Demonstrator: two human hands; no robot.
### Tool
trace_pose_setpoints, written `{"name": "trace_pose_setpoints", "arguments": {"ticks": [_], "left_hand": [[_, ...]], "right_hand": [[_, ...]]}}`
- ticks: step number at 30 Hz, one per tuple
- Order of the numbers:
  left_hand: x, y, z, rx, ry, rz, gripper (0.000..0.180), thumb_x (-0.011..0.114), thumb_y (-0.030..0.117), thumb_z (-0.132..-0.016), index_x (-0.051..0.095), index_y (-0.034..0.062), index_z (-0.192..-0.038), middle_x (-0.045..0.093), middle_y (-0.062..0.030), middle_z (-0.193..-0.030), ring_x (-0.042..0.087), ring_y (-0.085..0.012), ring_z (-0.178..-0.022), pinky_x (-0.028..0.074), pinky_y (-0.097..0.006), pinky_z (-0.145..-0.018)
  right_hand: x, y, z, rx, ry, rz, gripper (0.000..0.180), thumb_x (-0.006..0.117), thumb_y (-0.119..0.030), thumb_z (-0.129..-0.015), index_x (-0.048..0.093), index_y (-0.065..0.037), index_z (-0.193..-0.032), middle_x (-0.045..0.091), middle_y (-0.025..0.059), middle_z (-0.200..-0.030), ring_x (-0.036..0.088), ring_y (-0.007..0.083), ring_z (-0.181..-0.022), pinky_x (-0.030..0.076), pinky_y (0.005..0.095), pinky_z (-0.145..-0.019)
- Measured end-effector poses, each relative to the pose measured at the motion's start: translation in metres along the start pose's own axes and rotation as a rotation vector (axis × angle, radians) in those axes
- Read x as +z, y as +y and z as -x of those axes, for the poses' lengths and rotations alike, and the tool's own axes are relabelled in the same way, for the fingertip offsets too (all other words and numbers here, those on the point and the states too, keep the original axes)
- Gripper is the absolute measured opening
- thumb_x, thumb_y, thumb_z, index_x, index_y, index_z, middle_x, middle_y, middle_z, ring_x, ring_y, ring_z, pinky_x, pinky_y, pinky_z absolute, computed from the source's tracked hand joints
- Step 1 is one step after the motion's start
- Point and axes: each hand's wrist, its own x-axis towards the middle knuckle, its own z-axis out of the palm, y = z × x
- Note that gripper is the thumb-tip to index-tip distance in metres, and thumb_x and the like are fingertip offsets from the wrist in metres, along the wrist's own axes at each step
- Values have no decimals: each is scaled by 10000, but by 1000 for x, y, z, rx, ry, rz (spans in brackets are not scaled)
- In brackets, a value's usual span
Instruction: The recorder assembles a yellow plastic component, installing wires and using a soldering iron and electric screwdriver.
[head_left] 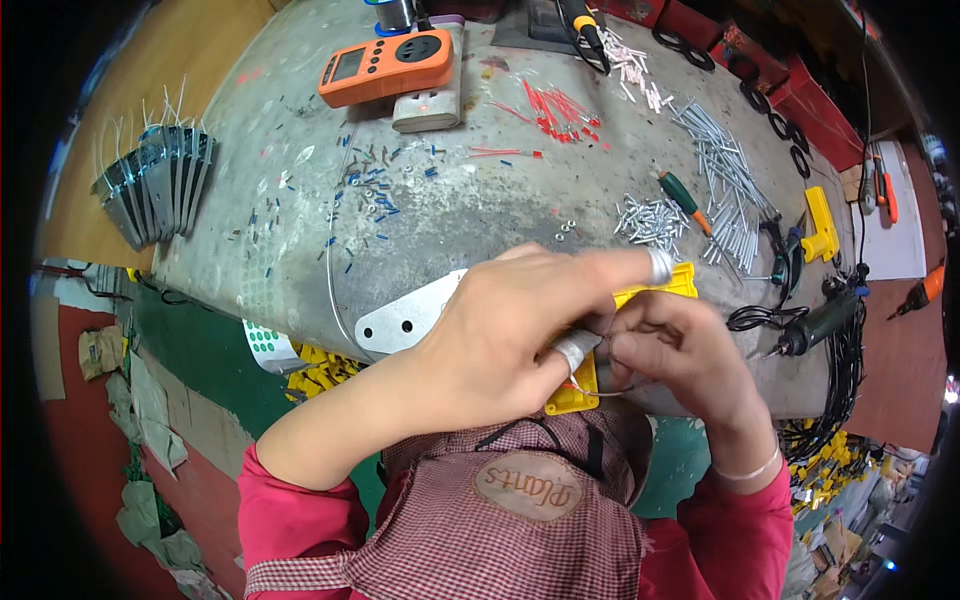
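My left hand (515, 325) is closed over a yellow plastic housing (575, 400), hiding its middle. The housing's upper end shows beyond my fingers, and white tape wraps the thumb and one finger. Close against that thumb, my right hand (675, 345) pinches a thin wire (612, 393) that curves out over the housing. The pinched end is too small to make out. Beside my left wrist lies a flat silver metal plate (405, 325) with dark holes, partly covered by the hand.
Screws (650, 222), long bolts (730, 180) and a green screwdriver (685, 200) lie beyond my right hand. Red-wired parts (560, 112) and an orange meter (388, 68) are farther back. Metal blades with wires (155, 185) stand left; a dark-green power screwdriver (815, 325) lies right.
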Motion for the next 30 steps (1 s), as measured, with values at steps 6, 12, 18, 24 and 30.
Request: {"name": "trace_pose_setpoints", "arguments": {"ticks": [6,12,18,24,30], "left_hand": [[0,-2,-1,-205,-64,161,649,599,-57,-712,408,29,-1326,628,-55,-786,631,-137,-735,490,-279,-710],[3,-2,2,-154,-43,114,644,597,-71,-707,418,25,-1319,623,-55,-779,629,-132,-730,492,-279,-698],[3,0,6,-259,-38,254,628,574,-94,-715,433,32,-1314,607,-41,-785,623,-131,-742,494,-286,-735],[-21,7,21,-157,28,53,611,579,-61,-733,460,45,-1323,628,-85,-932,624,-165,-855,487,-322,-810],[-95,16,97,-310,-58,-457,526,658,-37,-665,544,30,-1173,623,-116,-962,629,-263,-881,472,-352,-836]], "right_hand": [[3,4,-1,-671,270,938,161,692,-120,-843,603,-9,-918,605,12,-768,587,82,-692,499,247,-621],[3,3,0,5,64,-117,197,659,-182,-880,591,1,-906,605,40,-757,610,125,-696,496,263,-624],[14,5,2,-658,264,854,112,669,-28,-787,588,-43,-863,595,89,-745,616,233,-621,490,307,-560],[15,-27,16,-513,304,821,93,671,-20,-776,583,9,-772,606,91,-739,616,160,-648,486,283,-583],[45,-22,98,-968,799,2596,160,559,-71,-867,563,51,-970,569,140,-755,552,233,-652,455,310,-589]]}}
